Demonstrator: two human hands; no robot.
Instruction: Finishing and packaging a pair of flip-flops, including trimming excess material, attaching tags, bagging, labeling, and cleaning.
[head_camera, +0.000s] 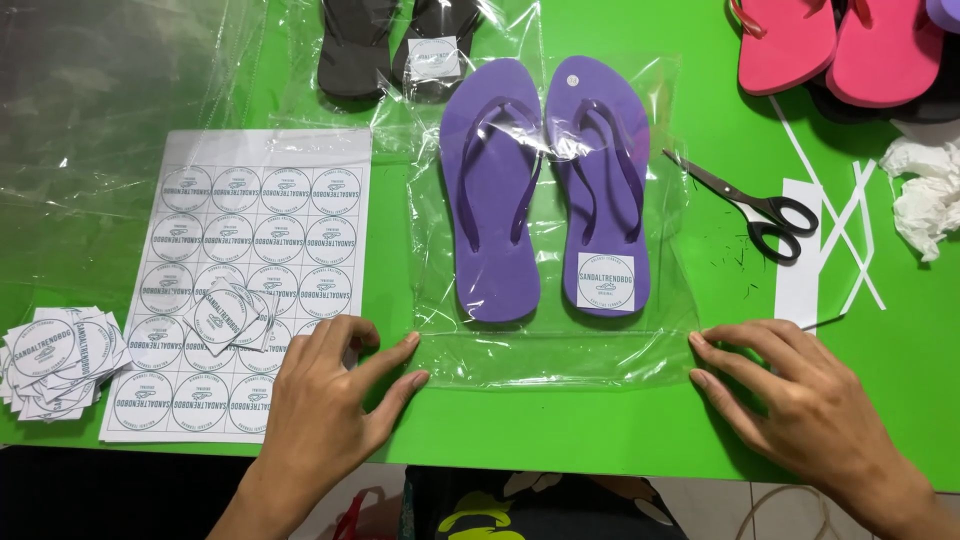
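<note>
Near the front edge of the green desk (620, 430), a clear plastic bag (555, 350) lies flat with a pair of purple flip-flops (545, 190) inside, toes toward the far edge, a square white label (606, 281) on the heel of one. The left hand (330, 400) rests spread and flat, fingertips touching the bag's near left corner, and the right hand (800, 400) lies likewise spread at the near right corner; neither pinches anything, and they seem placed so to hold the open end flat and taut. A printed sheet of round labels (240, 270) lies by the left hand, partly under it, with cut labels (60, 360) heaped at the left edge, within easy reach. Black scissors (750, 205) lie right of the bag beside white paper strips (830, 240). Pink flip-flops (830, 45) sit at the far right corner, and black flip-flops (400, 45), bagged, at the far edge.
</note>
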